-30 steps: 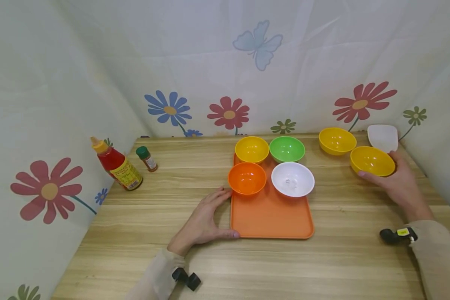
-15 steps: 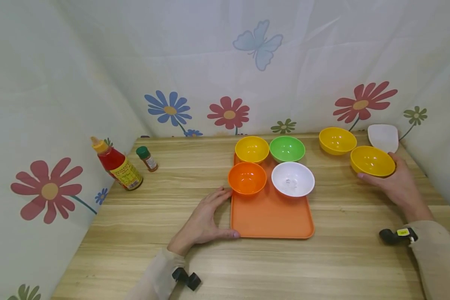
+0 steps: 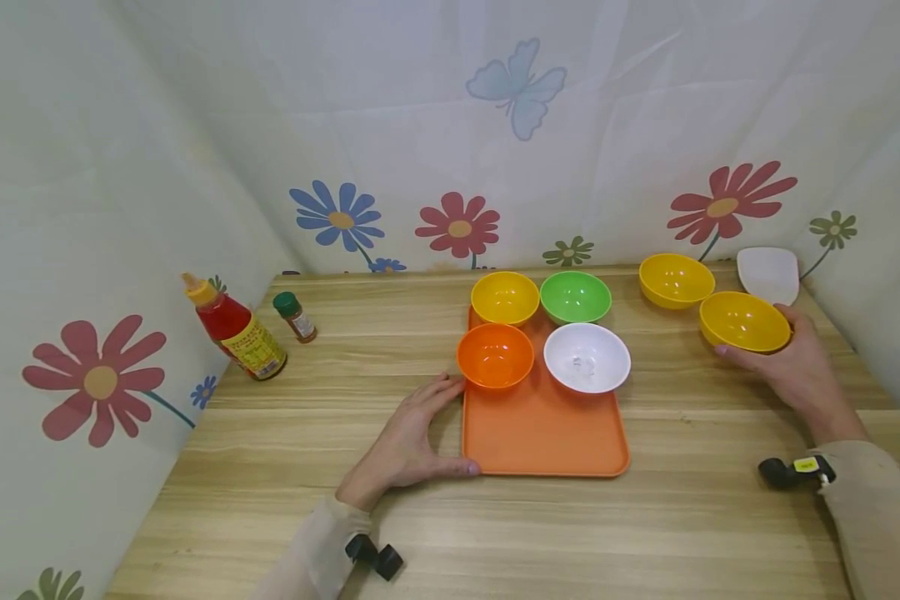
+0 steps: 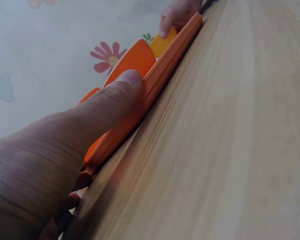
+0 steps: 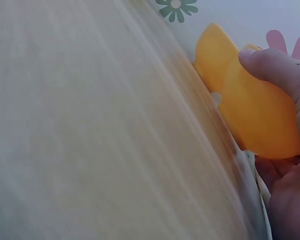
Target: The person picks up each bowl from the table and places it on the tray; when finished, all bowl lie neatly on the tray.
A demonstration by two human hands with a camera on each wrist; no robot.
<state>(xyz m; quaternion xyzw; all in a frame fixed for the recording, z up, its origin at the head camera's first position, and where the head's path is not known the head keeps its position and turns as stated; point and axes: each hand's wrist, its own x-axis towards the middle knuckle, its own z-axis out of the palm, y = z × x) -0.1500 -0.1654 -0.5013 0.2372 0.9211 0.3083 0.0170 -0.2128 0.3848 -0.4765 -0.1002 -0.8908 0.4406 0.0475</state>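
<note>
My left hand [image 3: 403,442] rests at the left edge of the orange tray [image 3: 540,437]. Its thumb [image 4: 115,95] lies straight along the tray's rim in the left wrist view, and the other fingers are partly hidden. On the tray sit an orange bowl [image 3: 495,358], a white bowl [image 3: 587,360], a yellow bowl [image 3: 505,298] and a green bowl [image 3: 576,298]. At the right, my right hand [image 3: 806,367] grips the nearer of two other yellow bowls [image 3: 744,323], thumb on the near side and fingers round the right side. The bowl appears tilted in the right wrist view.
The other yellow bowl [image 3: 676,282] stands behind the gripped one. A white dish [image 3: 769,273] lies in the back right corner. At the left are a red sauce bottle [image 3: 242,332] and a green-capped spice jar [image 3: 296,317]. A flowered curtain [image 3: 390,125] borders the wooden table [image 3: 570,533].
</note>
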